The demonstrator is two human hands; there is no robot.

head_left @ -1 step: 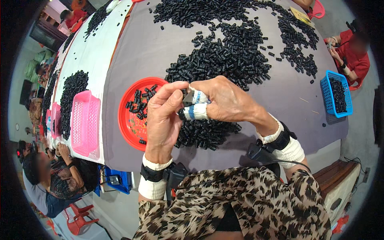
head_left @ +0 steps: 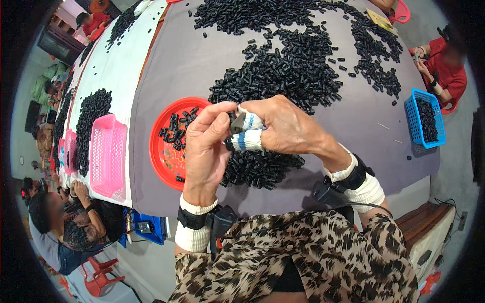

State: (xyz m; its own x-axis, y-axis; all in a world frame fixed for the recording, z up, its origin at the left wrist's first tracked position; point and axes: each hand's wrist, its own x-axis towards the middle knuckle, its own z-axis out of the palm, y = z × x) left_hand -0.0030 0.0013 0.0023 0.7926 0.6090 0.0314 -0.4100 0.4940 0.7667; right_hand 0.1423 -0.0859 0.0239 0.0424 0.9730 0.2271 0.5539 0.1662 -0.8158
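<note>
Grey worktop [head_left: 174,65]: left hand [head_left: 207,151] over right edge of red tray [head_left: 154,136], grip pinched on small black piece [head_left: 232,115]; right hand [head_left: 290,126] farther right of tray, grip closed about a small blade [head_left: 238,123]. Black heap [head_left: 278,73] right of tray; pink basket [head_left: 106,156] left of it.

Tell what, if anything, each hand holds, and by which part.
Left hand: a small black cylindrical piece; right hand: a grey metal blade. Their gripped parts are hidden.
</note>
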